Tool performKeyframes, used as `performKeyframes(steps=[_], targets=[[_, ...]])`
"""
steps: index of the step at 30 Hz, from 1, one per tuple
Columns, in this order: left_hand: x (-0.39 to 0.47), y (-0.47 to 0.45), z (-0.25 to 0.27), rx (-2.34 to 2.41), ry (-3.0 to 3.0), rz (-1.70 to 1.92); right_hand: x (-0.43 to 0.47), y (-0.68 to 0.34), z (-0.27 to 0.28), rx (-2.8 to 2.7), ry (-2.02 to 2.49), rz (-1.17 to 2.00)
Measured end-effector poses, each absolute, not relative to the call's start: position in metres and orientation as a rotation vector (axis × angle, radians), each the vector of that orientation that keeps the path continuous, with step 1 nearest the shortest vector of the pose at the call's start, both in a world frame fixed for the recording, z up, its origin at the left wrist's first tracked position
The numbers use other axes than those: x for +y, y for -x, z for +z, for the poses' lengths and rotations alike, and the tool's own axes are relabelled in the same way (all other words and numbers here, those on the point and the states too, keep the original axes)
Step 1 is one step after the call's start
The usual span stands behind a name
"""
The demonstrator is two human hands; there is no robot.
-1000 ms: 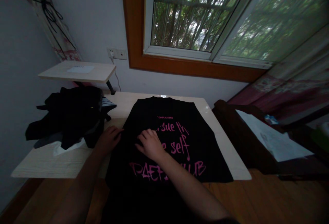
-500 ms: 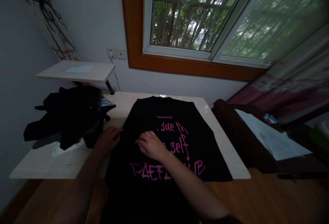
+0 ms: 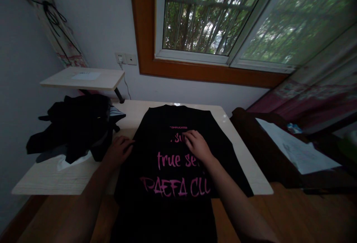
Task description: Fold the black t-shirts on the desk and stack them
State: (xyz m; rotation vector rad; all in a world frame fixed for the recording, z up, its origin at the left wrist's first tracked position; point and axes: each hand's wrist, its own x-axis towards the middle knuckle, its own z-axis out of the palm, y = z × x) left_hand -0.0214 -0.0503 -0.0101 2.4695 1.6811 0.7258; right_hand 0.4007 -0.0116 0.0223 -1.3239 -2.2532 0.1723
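Observation:
A black T-shirt (image 3: 158, 139) with pink lettering lies spread over the table, its collar end toward the window and its lower part hanging past the front edge. My left hand (image 3: 119, 151) rests at the shirt's left side, fingers loosely extended with the tips at the cloth edge. Over the upper middle of the print is my right hand (image 3: 197, 145), its fingers slightly bent and apart, covering some letters. Whether its fingertips press on the cloth or hover just above I cannot tell.
A heap of dark clothes (image 3: 75, 124) lies on the table's left, below a small raised shelf (image 3: 106, 74) with a paper on it. The pale tabletop (image 3: 55, 180) ends near my body. At right stands dark brown furniture (image 3: 267, 157) bearing a white sheet (image 3: 295, 146).
My right hand has moved right and away from me across the shirt, uncovering the word "true" and covering letters farther up. The left hand has stayed at the shirt's left edge.

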Motion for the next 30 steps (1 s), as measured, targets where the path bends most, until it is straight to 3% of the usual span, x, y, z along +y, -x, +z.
performKeyframes(steps=[7,20,30], targets=[[-0.032,0.022,-0.012,1.651,-2.469,0.740,-0.012,-0.454,0.000,-2.109,1.522,0.036],[0.048,-0.068,0.004,2.030,-2.407,0.622,-0.013,-0.451,0.001,-2.099,1.590,0.035],[0.075,-0.061,-0.007,2.234,-2.195,0.661,-0.012,-0.452,0.000,-2.096,1.591,0.021]])
